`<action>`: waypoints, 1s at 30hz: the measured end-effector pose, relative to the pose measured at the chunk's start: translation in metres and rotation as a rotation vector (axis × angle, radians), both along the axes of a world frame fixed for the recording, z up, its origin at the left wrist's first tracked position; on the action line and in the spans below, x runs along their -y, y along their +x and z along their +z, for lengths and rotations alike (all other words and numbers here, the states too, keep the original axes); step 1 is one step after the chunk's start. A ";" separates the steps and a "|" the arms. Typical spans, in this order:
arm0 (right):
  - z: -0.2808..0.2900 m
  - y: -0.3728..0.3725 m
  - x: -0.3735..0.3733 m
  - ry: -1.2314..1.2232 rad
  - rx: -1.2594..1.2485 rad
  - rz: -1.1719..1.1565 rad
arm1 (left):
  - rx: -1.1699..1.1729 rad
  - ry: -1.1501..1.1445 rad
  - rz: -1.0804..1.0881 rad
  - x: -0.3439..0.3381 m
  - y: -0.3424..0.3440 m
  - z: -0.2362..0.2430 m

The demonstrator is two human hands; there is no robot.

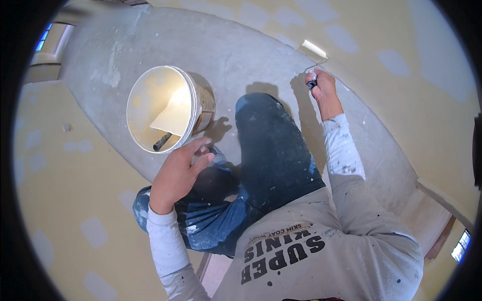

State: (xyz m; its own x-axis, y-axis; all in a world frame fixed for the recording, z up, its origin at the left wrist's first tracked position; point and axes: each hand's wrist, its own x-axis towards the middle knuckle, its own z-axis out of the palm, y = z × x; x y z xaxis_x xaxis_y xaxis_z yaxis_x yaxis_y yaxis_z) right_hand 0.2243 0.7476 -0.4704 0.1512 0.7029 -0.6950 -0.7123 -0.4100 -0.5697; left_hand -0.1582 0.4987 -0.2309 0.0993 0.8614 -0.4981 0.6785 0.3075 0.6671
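Note:
My right hand [324, 88] grips the black handle [313, 83] of a paint roller, whose white sleeve [315, 48] is against or just beside the patched pale-yellow wall [351, 25] at upper right. My left hand [178, 178] is raised just below the rim of a white plastic bucket [138, 88], fingers apart and holding nothing; I cannot tell whether a fingertip touches it. Inside the bucket are a pale flat piece [170, 115], unclear in kind, and a dark tool handle [161, 141].
My bent knees [266, 140] rest low on a dusty grey floor [241, 55] between patched walls [75, 200]. Small windows [44, 36] show at upper left and lower right [461, 246]. A pale board edged with brown [432, 226] is at lower right.

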 end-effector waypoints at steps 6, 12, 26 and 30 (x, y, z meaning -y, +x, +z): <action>-0.011 0.017 -0.002 0.029 -0.124 0.035 | 0.011 -0.070 0.022 0.000 -0.003 0.010; 0.002 -0.006 -0.003 0.050 -0.049 0.048 | -0.007 -0.074 0.026 0.002 -0.003 0.015; -0.032 -0.043 -0.046 0.007 -0.027 -0.071 | -0.001 -0.077 0.023 0.001 0.000 0.037; 0.017 -0.064 -0.043 0.040 -0.108 -0.110 | -0.010 -0.037 0.012 0.007 -0.002 0.033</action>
